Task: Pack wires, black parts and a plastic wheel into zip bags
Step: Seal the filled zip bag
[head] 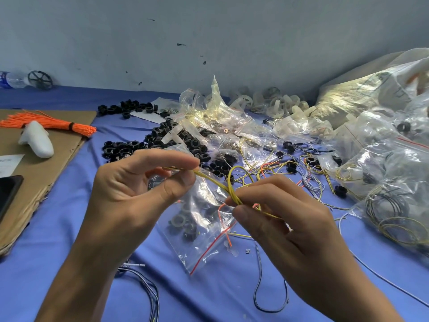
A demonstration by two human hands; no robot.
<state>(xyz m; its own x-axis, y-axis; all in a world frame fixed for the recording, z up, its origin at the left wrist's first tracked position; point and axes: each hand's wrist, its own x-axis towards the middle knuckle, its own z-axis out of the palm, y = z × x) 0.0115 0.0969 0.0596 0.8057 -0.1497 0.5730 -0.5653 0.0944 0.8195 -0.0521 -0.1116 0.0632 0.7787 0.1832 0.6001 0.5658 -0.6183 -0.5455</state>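
A yellow wire runs taut between my two hands above the blue cloth. My left hand pinches one end between thumb and forefinger. My right hand pinches the other end, where the wire loops around itself. Below them lies a zip bag with a red seal line, holding black parts and an orange wire. Loose black parts are heaped behind the hands. Pale plastic wheels pile up near the wall. More loose wires tangle at the right.
Filled zip bags crowd the right side, under a large sack. A cardboard sheet at left carries an orange wire bundle, a white controller and a phone. Grey cables trail near the front edge.
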